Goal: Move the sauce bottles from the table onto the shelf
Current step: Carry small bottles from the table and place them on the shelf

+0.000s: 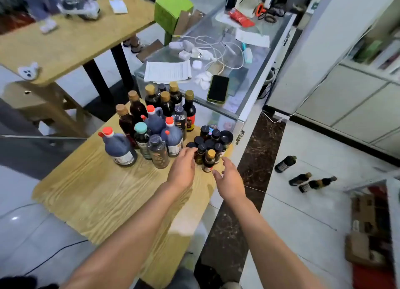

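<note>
From the head camera I see dark sauce bottles (160,124) with gold, red and black caps clustered on the wooden desk (97,191). My left hand (184,169) and right hand (229,180) flank a small gold-capped bottle (208,161), fingers spread, gripping nothing.

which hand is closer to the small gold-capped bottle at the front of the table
Right. The right hand has its fingers open just beside the gold-capped bottle; the left hand sits farther off on its other side.
</note>
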A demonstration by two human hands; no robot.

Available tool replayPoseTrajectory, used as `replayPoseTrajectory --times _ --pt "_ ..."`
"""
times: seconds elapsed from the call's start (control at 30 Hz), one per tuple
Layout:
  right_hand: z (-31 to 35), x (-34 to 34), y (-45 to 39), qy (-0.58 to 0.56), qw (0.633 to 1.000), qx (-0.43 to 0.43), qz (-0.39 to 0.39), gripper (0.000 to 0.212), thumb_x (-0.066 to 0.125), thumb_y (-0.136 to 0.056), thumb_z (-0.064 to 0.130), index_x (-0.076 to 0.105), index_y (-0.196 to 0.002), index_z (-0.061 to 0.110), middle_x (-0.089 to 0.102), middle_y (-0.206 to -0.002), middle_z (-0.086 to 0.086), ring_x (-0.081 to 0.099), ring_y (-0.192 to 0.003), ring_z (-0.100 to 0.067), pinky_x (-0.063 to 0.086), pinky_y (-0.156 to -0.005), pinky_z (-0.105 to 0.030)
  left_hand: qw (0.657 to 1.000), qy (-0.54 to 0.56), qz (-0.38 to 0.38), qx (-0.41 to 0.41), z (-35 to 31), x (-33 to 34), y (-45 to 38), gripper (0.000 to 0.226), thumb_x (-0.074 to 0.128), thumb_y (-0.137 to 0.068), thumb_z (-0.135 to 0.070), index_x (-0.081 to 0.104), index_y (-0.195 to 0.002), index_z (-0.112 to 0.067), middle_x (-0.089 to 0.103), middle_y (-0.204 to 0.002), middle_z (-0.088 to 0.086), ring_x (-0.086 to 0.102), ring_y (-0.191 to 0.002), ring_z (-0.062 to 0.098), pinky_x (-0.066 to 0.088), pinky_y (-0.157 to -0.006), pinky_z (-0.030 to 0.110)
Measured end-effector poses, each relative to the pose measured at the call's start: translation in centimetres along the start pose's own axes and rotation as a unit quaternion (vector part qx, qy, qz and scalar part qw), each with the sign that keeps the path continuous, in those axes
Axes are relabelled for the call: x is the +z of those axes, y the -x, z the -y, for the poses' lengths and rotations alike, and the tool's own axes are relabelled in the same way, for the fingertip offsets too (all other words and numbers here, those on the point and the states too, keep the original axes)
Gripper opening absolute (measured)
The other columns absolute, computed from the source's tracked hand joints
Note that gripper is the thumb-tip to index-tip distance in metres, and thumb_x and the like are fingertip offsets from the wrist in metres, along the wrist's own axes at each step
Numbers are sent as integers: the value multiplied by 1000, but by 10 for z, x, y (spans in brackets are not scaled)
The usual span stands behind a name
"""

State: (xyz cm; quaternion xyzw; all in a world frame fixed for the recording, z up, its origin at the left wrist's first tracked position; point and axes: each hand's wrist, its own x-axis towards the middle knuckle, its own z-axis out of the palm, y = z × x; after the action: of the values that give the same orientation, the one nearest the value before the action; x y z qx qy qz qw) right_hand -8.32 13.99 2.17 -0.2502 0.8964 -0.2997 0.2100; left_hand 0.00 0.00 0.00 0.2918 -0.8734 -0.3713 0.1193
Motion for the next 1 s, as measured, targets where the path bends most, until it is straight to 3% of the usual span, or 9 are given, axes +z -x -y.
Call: replayPoseTrajectory --times 0.13,0.3,0.47,0.63,0.8,1.0 --pt "0 7 -22 10 1000 14 15 52 58 -98 26 38 -145 20 51 -141 -7 58 -118 -29 50 -94 -42 1000 -6 10 -16 1 2 -21 49 45 -90 7 55 -135 -8 53 -134 9 52 -120 27 40 -105 36" --pt "-2 17 -48 30 999 3 17 54 55 -98 20 35 -149 16 42 -149 -5 45 -133 -28 43 -103 -41 1000 -5 5 -26 15 14 -48 56 43 -82 16 59 -131 -6 56 -133 13 53 -122 29 37 -109 33" --pt "-6 30 -66 28 999 1 28 56 58 -95 18 37 -147 19 45 -145 -6 49 -127 -29 47 -98 -42 999 -20 36 -15 21 27 -62 57 47 -86 10 51 -139 -11 52 -139 11 50 -126 30 38 -109 38" --pt "-9 38 -70 -8 999 27 24 53 60 -94 18 39 -142 23 54 -134 -8 57 -116 -32 47 -89 -40 992 -80 98 -23 24 36 -73 68 53 -88 6 39 -148 -22 39 -153 2 34 -139 24 27 -115 36" --pt "-7 38 -77 -30 998 45 -8 30 62 -93 24 51 -121 22 66 -113 -5 62 -101 -30 46 -75 -36 987 -122 98 -20 23 40 -83 58 62 -88 -7 45 -143 -18 51 -131 6 46 -124 28 41 -102 41" --pt "-10 32 -73 -95 994 48 14 25 65 -92 19 50 -111 14 63 -97 -2 61 -93 -28 49 -76 -41 987 -101 124 -2 17 34 -85 39 70 -80 -6 60 -118 -15 66 -115 9 58 -109 31 47 -90 40"
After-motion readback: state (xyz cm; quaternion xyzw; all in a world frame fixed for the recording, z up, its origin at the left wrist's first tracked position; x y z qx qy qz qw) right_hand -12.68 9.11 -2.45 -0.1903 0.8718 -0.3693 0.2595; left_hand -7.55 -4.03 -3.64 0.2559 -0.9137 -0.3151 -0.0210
